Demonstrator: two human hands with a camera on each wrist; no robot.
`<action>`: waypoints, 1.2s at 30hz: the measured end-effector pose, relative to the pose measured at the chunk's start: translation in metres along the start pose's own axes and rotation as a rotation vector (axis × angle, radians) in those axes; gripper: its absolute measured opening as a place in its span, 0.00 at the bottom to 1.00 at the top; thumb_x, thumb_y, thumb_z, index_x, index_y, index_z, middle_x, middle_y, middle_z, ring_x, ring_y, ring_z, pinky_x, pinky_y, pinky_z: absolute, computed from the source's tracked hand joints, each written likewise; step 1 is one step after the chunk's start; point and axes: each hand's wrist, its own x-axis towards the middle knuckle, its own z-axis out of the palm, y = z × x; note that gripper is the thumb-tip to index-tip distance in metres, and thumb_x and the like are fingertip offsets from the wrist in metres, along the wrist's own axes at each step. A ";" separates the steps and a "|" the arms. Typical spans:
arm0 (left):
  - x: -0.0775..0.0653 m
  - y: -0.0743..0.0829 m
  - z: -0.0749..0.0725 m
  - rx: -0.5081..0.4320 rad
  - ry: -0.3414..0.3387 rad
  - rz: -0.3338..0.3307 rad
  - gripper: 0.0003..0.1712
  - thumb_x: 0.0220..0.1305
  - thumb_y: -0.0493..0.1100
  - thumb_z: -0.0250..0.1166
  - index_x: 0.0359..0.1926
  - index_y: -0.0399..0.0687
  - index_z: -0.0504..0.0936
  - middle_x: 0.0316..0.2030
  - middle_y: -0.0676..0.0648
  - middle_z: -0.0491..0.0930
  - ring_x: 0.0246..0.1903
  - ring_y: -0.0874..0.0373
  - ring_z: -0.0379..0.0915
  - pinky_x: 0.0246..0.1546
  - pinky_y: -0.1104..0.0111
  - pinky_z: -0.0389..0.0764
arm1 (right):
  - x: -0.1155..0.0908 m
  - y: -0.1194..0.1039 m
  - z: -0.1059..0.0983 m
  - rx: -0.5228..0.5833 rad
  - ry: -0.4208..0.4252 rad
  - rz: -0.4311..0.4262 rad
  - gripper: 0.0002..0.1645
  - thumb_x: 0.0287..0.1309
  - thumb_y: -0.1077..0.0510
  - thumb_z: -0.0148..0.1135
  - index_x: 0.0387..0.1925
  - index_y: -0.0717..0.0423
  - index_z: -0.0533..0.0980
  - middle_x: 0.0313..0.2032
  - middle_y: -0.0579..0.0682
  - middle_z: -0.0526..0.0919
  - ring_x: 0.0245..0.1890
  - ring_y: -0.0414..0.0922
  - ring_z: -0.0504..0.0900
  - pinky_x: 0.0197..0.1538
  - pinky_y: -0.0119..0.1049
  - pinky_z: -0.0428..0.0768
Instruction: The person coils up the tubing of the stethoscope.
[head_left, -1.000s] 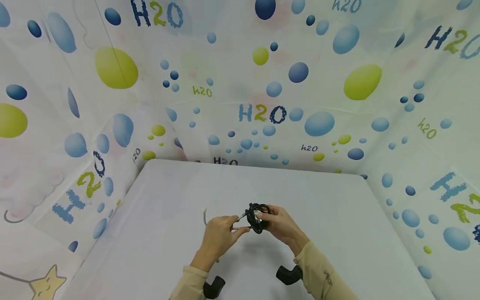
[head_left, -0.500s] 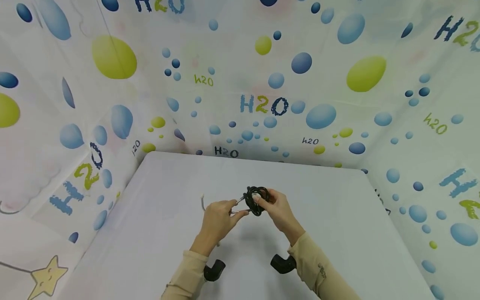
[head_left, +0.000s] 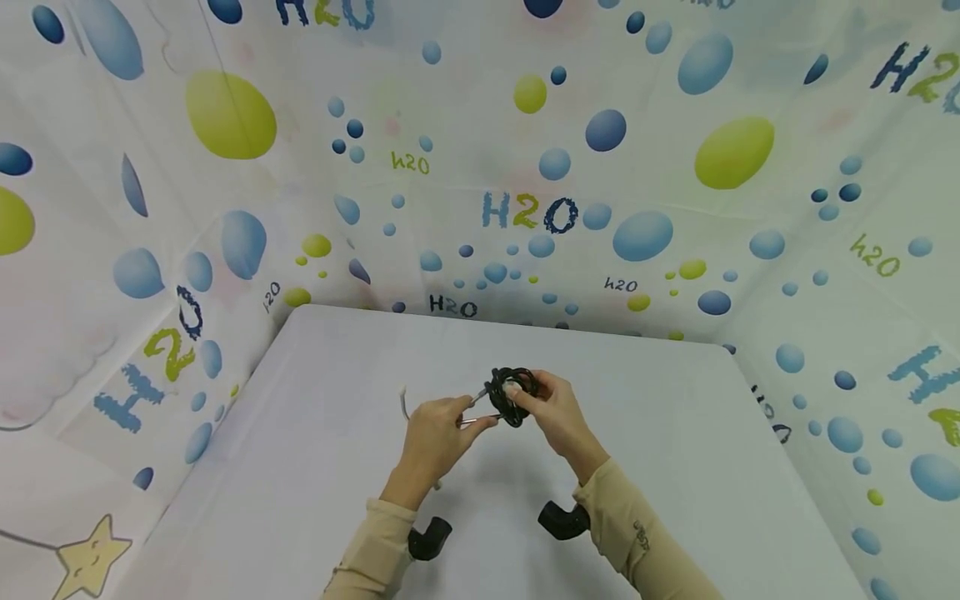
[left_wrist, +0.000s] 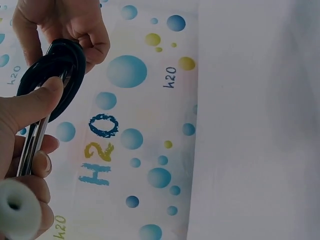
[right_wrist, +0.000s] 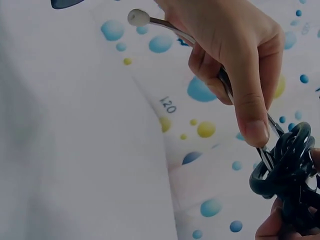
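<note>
A stethoscope is held up over the white table, between both hands. Its black tubing [head_left: 512,398] is wound into a tight bundle. My left hand [head_left: 435,439] grips the shiny metal ear tubes [left_wrist: 34,145], its thumb lying along them. One pale ear tip [right_wrist: 138,18] pokes out behind that hand, and its round end with a hole looms large in the left wrist view. My right hand [head_left: 561,417] pinches the bundle from the right side, thumb on the near face. The ear tubes run into the coil; part of the bundle is hidden behind my right fingers.
Below the hands spreads the white table [head_left: 337,358]. White sheets printed with bubbles and H2O lettering [head_left: 529,212] enclose it at the back and sides. Black curved pieces sit at the left wrist [head_left: 430,539] and the right wrist [head_left: 564,521].
Both hands have risen a little in the head view with the stethoscope, mostly in the first half second. The head view has tilted slightly. Both grips look the same.
</note>
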 end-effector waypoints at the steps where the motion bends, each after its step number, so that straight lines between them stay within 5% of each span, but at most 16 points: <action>1: -0.001 0.001 0.000 -0.011 -0.009 -0.002 0.19 0.42 0.51 0.75 0.24 0.39 0.82 0.13 0.49 0.76 0.12 0.65 0.61 0.15 0.75 0.66 | -0.001 0.001 -0.001 0.015 -0.005 0.014 0.18 0.58 0.67 0.60 0.48 0.74 0.71 0.41 0.59 0.78 0.39 0.43 0.77 0.49 0.38 0.76; 7: -0.009 0.004 0.002 -0.074 -0.050 -0.006 0.17 0.42 0.50 0.76 0.23 0.42 0.81 0.12 0.53 0.71 0.13 0.69 0.54 0.14 0.80 0.58 | -0.004 0.013 -0.008 0.133 -0.042 0.114 0.19 0.57 0.69 0.60 0.49 0.76 0.69 0.37 0.54 0.78 0.37 0.41 0.79 0.45 0.34 0.78; 16: -0.004 0.003 0.004 -0.057 -0.034 0.017 0.18 0.43 0.50 0.76 0.24 0.41 0.82 0.11 0.53 0.71 0.13 0.69 0.55 0.14 0.79 0.59 | -0.002 0.010 -0.008 0.186 -0.028 0.121 0.20 0.56 0.68 0.59 0.49 0.75 0.69 0.40 0.57 0.76 0.38 0.43 0.78 0.45 0.36 0.77; 22: -0.002 0.002 0.002 -0.034 -0.080 0.010 0.18 0.42 0.50 0.76 0.24 0.41 0.81 0.11 0.54 0.70 0.13 0.70 0.54 0.14 0.80 0.57 | -0.001 0.011 -0.005 0.280 0.007 0.178 0.11 0.55 0.68 0.58 0.39 0.70 0.71 0.37 0.54 0.74 0.37 0.43 0.76 0.43 0.35 0.76; 29: -0.002 0.003 0.000 -0.029 -0.110 0.007 0.18 0.42 0.50 0.75 0.25 0.41 0.81 0.10 0.55 0.66 0.13 0.71 0.50 0.15 0.80 0.54 | -0.002 0.016 -0.003 0.317 0.015 0.129 0.12 0.54 0.70 0.57 0.41 0.73 0.70 0.35 0.52 0.73 0.38 0.44 0.75 0.44 0.34 0.75; 36: -0.004 0.003 0.001 -0.009 -0.112 0.030 0.18 0.42 0.51 0.76 0.21 0.44 0.78 0.10 0.56 0.67 0.13 0.71 0.52 0.14 0.81 0.55 | -0.004 0.035 -0.004 0.195 0.043 0.029 0.14 0.57 0.68 0.60 0.44 0.74 0.71 0.36 0.51 0.80 0.37 0.40 0.80 0.42 0.33 0.79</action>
